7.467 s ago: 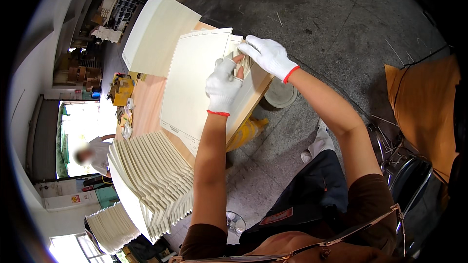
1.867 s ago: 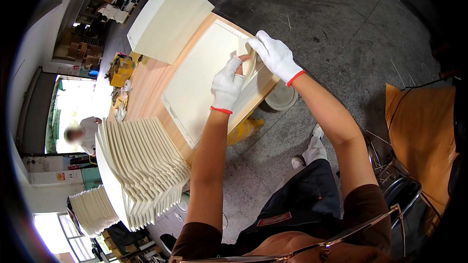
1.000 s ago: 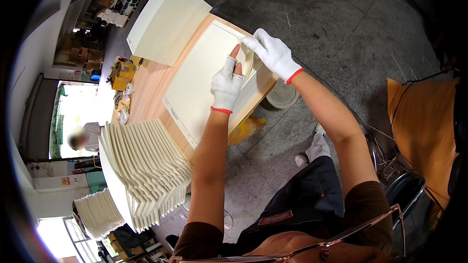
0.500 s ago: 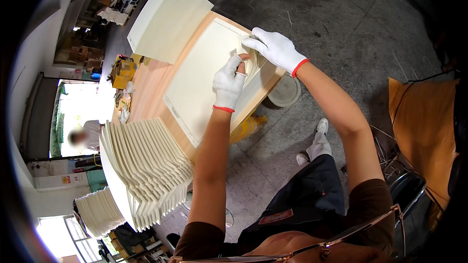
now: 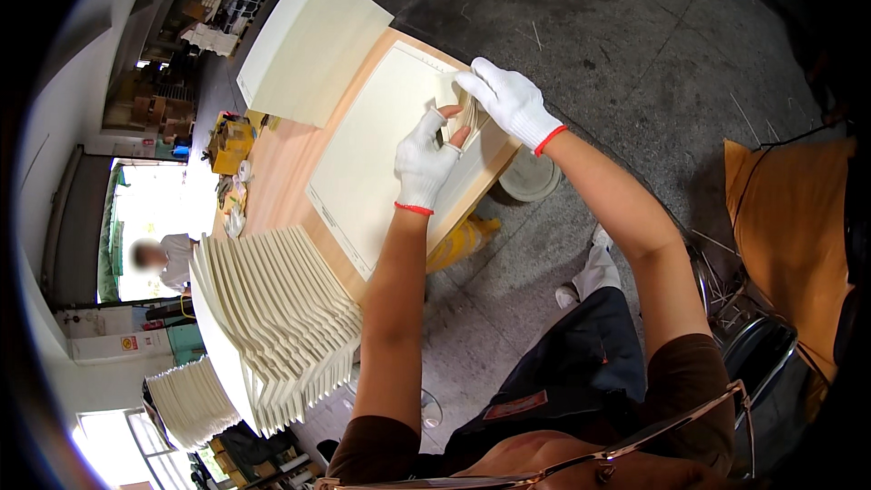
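A stack of large cream-white sheets (image 5: 372, 154) with thin printed border lines lies on the wooden tabletop. Its far right corner is bent up, and the curled sheet edges (image 5: 469, 115) fan apart there. My right hand (image 5: 510, 102), in a white knit glove with a red cuff, grips this raised corner from the right side. At the inner side of the fanned edges is my left hand (image 5: 425, 161), gloved alike but with bare thumb and forefinger tips. Those two fingers are spread apart and touch the sheet edges.
A folded pale sheet pile (image 5: 318, 50) overhangs the table's far end. Fanned bundles of sheets (image 5: 272, 308) rise at the near left. A yellow box (image 5: 231, 145) sits at the left edge. A round pale lid (image 5: 531, 177) is below the table; a person (image 5: 172, 259) stands beyond.
My left thumb and forefinger have moved apart, with the thumb slightly lower. The right hand still holds the bent corner, shifted little. The view has shifted slightly.
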